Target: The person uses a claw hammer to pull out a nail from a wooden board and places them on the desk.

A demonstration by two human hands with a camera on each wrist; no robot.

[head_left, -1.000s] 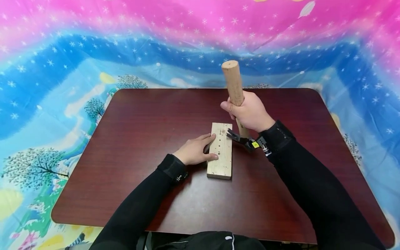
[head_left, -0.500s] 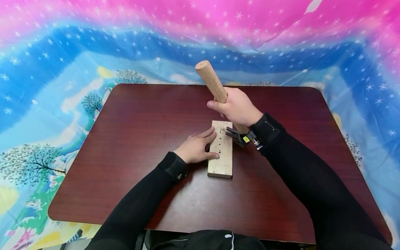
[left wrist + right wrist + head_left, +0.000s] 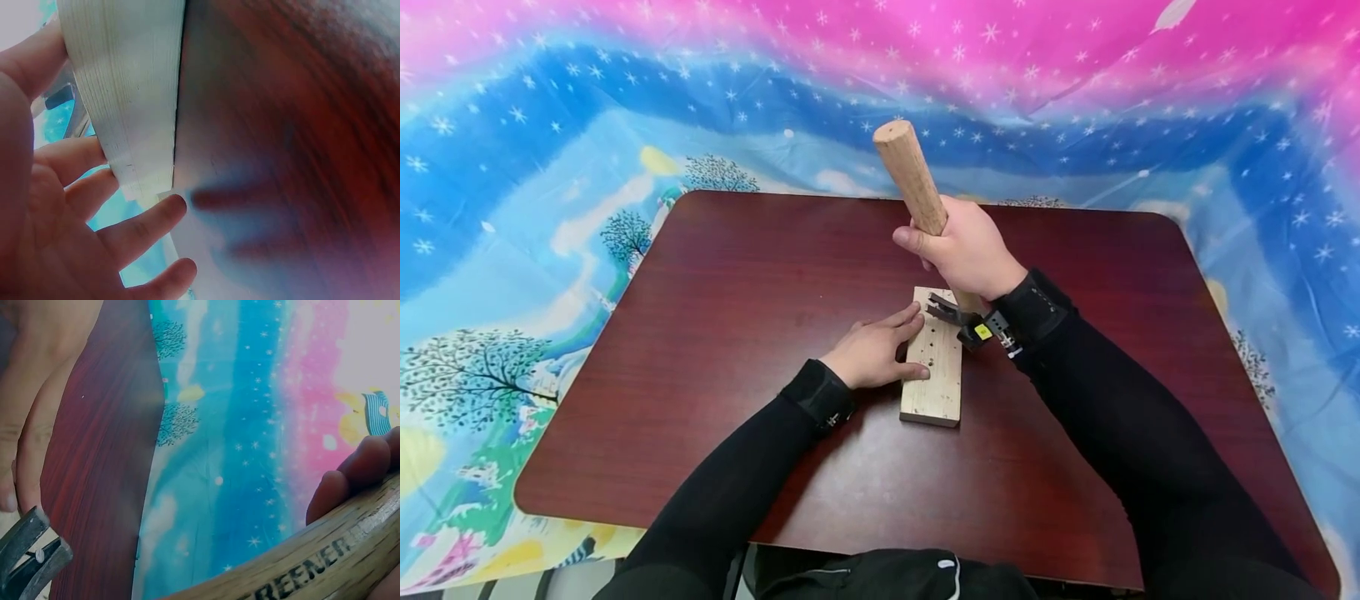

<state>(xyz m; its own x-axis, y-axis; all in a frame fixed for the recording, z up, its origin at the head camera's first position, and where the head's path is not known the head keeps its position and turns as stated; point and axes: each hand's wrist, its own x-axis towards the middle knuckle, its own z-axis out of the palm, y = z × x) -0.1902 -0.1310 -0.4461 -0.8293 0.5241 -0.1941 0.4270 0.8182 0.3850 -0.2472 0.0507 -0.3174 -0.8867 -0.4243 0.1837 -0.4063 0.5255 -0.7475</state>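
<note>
A pale wooden board (image 3: pixel 936 400) lies lengthwise on the table, with several dark holes or nail spots along its top. My left hand (image 3: pixel 872 354) rests against its left side, thumb and fingertips on the edge; the left wrist view shows fairly straight fingers along the board's side. My right hand (image 3: pixel 973 250) grips the wooden handle (image 3: pixel 913 175) of a claw hammer, butt end up and leaning left. Its black claw (image 3: pixel 946 310) lies over the board's far end. Between the prongs in the right wrist view sits a small, light nail head (image 3: pixel 39 555).
The dark red-brown table (image 3: pixel 737 275) has rounded corners and extends on both sides of the board. Behind and beside it hangs a pink and blue patterned cloth (image 3: pixel 820 108). The person's dark clothing shows at the table's near edge.
The hammer handle has tipped to the left, and its claw has shifted left and farther over the board's far end. The left hand stays at the board's side.
</note>
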